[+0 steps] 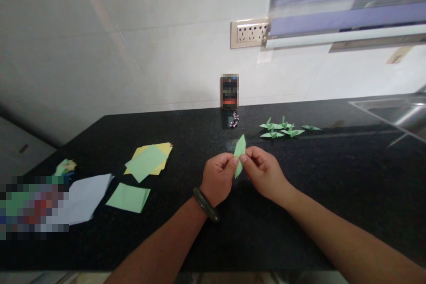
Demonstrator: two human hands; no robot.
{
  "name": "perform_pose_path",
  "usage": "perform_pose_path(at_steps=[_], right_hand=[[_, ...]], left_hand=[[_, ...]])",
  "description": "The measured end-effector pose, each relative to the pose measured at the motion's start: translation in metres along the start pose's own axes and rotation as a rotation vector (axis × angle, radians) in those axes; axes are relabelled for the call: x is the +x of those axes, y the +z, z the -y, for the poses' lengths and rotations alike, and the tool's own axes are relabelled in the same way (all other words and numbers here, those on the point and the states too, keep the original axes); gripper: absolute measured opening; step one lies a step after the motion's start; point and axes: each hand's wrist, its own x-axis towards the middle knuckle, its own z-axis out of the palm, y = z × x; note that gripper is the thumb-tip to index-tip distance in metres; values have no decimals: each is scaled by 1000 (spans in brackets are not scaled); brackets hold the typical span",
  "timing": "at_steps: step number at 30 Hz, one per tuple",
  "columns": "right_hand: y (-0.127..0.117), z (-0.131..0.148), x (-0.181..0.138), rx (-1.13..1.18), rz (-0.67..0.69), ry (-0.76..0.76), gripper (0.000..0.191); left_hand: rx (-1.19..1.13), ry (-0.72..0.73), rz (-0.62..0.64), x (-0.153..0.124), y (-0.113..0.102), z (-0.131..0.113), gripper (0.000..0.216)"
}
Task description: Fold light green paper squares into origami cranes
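Between my two hands, a narrow piece of folded green paper (240, 146) stands with pointed ends, long side upright. My left hand (218, 175), with a dark bangle on its wrist, pinches the paper's left edge between thumb and fingers. From the other side my right hand (264, 171) grips it the same way, thumb in front. The fingers behind the paper are partly hidden. Beyond my right hand, several green paper cranes (272, 134) sit in a group on the black countertop (186, 133).
Left of my hands lie yellow sheets (164, 151) under a green sheet (148, 161), a folded green sheet (128, 197) and white paper (88, 197). A phone (229, 92) with a beaded strap (234, 120) leans on the wall below a socket panel (251, 32). A metal-rimmed sink or hob (396, 111) is at right.
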Motion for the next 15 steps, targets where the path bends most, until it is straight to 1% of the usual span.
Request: perform_pose_path(at_steps=[2,4,5,6,7,8,10,11,13,15], right_hand=[[2,-1,0,41,-17,48,23],[3,-4,1,51,-61,96,24],[4,-5,1,25,-95,103,25],[4,-7,1,-6,-131,102,25],[4,-8,1,-33,-157,96,25],[4,-8,1,-50,-174,87,25],[4,-9,1,-45,-175,65,23],[3,-9,0,-32,-165,48,22],[3,-9,-1,-5,-134,5,21],[2,-9,-2,3,-96,-45,21]], left_hand=[[-47,-50,13,1,1,2,30],[-73,-105,-8,3,3,5,27],[-79,-106,-52,3,4,5,23],[-65,-85,-147,3,4,6,20],[-9,-27,-246,3,5,6,23],[65,56,-280,2,5,6,23],[127,163,-225,0,4,3,16],[119,177,-176,0,4,2,16],[41,124,-124,-1,5,0,17],[-83,9,-128,0,6,0,17]])
